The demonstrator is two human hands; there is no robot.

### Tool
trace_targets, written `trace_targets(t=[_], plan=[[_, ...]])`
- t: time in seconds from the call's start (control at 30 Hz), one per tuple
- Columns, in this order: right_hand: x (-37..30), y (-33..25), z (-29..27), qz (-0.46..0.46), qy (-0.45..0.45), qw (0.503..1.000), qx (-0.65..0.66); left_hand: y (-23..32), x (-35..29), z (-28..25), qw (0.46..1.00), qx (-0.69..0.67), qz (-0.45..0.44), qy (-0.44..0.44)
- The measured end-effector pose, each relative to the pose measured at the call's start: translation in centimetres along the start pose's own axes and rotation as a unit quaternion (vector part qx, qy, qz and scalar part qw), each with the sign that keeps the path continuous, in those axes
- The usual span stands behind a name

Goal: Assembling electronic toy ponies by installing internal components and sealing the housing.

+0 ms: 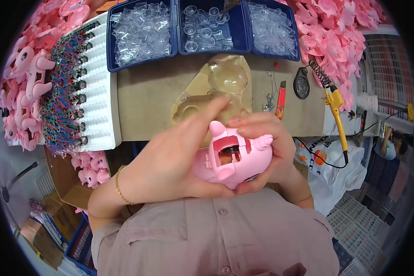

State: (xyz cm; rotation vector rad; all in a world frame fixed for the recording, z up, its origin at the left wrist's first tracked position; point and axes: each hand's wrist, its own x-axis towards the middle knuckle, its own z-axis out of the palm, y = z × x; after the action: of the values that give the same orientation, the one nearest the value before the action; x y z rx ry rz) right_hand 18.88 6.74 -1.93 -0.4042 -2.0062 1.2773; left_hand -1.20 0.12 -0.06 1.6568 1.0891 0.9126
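Note:
A pink plastic unicorn toy [258, 162] is held between my two hands, close to my shirt. Its small horn points right, and a painted dark eye shows low on its side. Through a rectangular opening in the top, a round black part and a thin pink post are visible inside. My left hand [170, 154] is closed on the toy's left side, with one finger stretched away along the far side. Around the right side wraps my right hand [281, 149], fingertips by the upper ear. The undersides of both grips are hidden.
Beyond the toy lies a yellowish transparent moulded tray [195, 97]. Blue bins [177, 46] of clear plastic parts line the back. At right are a red cutter knife [281, 100] and a yellow soldering iron [336, 103]. Wired round parts fill a white ridged tray [102, 99] at left.

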Motion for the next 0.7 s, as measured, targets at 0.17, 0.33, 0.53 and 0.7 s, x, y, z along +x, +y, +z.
trace_targets(t=[0.17,0.33,0.53,0.7], plan=[[0.3,-1.1,-0.8,-0.037,-0.003,0.993,-0.112,-0.3,0.7,1.7,0.987,-0.144,0.004,0.067],[-0.1,-1.4,2.1,-0.014,0.296,0.952,-0.077,0.2,-0.1,2.4,0.994,-0.052,-0.035,0.094],[-0.8,-5.2,-1.6,-0.096,-0.043,0.952,-0.289,0.8,-0.9,2.8,0.989,0.058,-0.028,0.132],[-0.6,-5.4,-1.6,-0.066,-0.039,0.953,-0.294,2.1,-1.2,1.7,0.991,0.106,-0.065,0.055]])
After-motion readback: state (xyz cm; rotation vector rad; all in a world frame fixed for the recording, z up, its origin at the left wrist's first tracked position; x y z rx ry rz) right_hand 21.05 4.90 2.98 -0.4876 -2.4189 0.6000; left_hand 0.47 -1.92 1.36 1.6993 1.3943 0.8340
